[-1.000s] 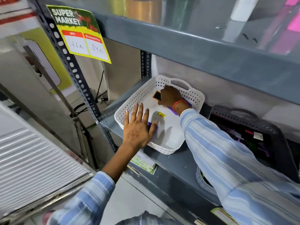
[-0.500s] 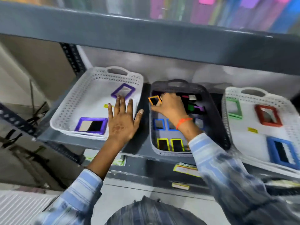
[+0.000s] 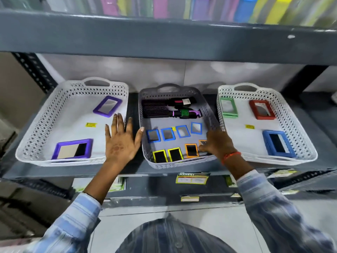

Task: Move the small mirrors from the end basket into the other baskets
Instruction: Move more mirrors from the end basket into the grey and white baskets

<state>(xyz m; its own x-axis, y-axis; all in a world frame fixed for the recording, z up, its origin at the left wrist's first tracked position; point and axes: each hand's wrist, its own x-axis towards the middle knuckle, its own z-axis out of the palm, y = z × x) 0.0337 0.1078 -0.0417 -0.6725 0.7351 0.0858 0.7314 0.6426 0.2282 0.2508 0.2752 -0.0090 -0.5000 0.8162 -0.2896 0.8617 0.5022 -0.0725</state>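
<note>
Baskets stand three in a row on the grey metal shelf (image 3: 182, 172), and the grey perforated plastic basket (image 3: 144, 110) in the middle serves as the landmark. To its left sits a white perforated plastic basket (image 3: 45, 114) with two purple-framed rectangular mirrors, one (image 3: 107, 106) toward the back and a bigger one (image 3: 73, 149) toward the front. To its right sits a second white perforated basket (image 3: 299, 132) with a green-framed mirror (image 3: 228, 107), a red-framed mirror (image 3: 262, 109) and a blue-framed mirror (image 3: 278, 143). Inside the grey basket, two black hairbrushes (image 3: 164, 108) lie at the back, four small blue-framed mirrors (image 3: 168, 134) lie in a row across the middle, and two small yellow-framed mirrors (image 3: 166, 155) lie along the front wall. Beside those lies a small orange-framed mirror (image 3: 191, 150). The right hand (image 3: 217, 143) reaches into the grey basket's front right corner, fingers curled down onto another small orange-framed mirror (image 3: 203, 143); whether it is pinched or only touched cannot be told. The left hand (image 3: 121, 141) is spread flat and wide, holding nothing, lying across the left basket's right rim, its thumb touching the grey basket's left wall.
</note>
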